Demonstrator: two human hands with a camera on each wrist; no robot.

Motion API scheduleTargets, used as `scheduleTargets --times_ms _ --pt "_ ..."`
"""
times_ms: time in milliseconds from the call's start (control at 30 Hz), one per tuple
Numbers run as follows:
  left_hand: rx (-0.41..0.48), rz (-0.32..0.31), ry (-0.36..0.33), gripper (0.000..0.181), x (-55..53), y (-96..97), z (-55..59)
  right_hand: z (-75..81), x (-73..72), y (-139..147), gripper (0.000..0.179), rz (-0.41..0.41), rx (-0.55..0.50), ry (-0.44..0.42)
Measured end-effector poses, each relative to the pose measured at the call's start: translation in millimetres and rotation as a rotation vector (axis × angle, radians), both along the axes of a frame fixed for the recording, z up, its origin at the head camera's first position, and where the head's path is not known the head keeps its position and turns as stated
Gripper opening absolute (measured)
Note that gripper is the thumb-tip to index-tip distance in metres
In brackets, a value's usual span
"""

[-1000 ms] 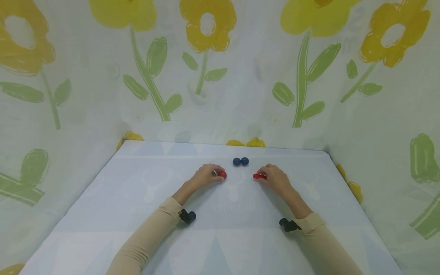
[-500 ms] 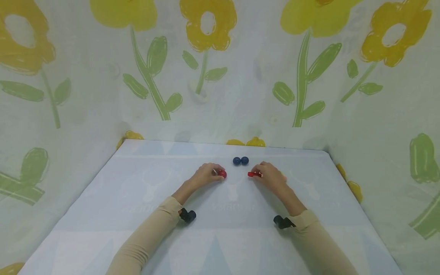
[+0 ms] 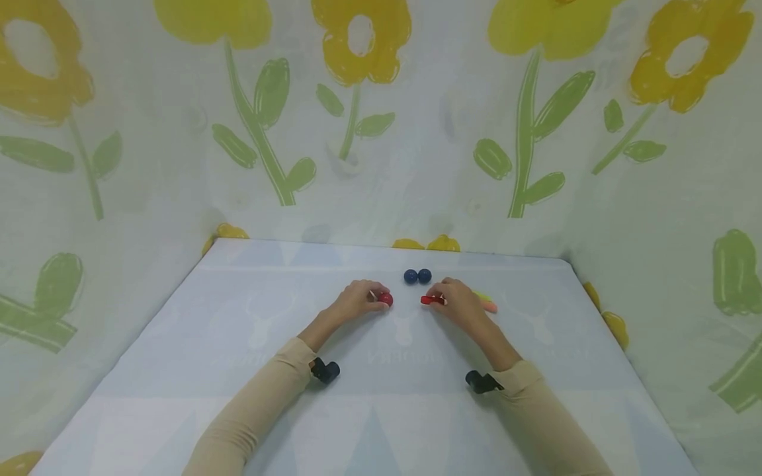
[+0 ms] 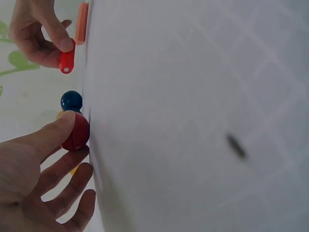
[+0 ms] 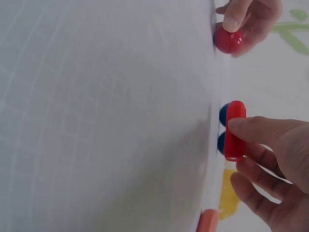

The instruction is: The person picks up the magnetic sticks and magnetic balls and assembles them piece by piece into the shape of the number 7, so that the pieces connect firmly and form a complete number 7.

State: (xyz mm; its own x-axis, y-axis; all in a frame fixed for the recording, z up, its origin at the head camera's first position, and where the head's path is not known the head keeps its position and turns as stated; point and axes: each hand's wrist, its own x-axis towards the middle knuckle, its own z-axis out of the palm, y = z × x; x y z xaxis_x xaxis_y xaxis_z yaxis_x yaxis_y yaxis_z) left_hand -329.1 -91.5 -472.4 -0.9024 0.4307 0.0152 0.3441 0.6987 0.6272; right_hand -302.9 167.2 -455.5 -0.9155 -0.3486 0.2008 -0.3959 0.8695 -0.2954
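Note:
My left hand [image 3: 357, 301] holds a shiny red ball [image 3: 385, 299] low at the table surface, thumb on one side and fingers behind it. A thin seam line runs across the red ball [image 4: 77, 133] in the left wrist view. In my right hand [image 3: 460, 303] a small red bar [image 3: 428, 300] with rounded ends is pinched between thumb and fingers. The bar [image 4: 67, 59] shows a small hole near one end. Two dark blue balls [image 3: 411, 276] stand side by side, apart from both hands, farther back and between them.
Just right of my right hand lie an orange-pink stick [image 3: 490, 306] and a yellow-green piece [image 3: 481, 295], partly hidden by the hand. A pale patterned cloth covers the table [image 3: 381, 370]. Flower-printed curtains [image 3: 411, 165] enclose its back and sides.
My right hand has moved left with the red bar, nearer the red ball, uncovering the orange-pink and yellow-green pieces. The left hand with the ball stays in place.

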Motion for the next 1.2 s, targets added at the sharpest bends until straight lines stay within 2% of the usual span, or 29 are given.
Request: scheduleTargets --times_ms 200,600,1200 --pt "0.007 0.002 -0.007 0.037 -0.8 0.2 -0.3 -1.4 -1.5 -5.9 0.016 0.027 -0.005 0.010" --pt "0.013 0.009 -0.013 0.037 0.7 -0.2 -0.2 -6.4 -2.0 -21.9 0.018 0.005 -0.004 0.013" --pt "0.022 -0.004 0.007 0.035 3.0 -1.5 0.8 -7.3 -2.3 -38.4 0.014 -0.012 -0.023 -0.042"
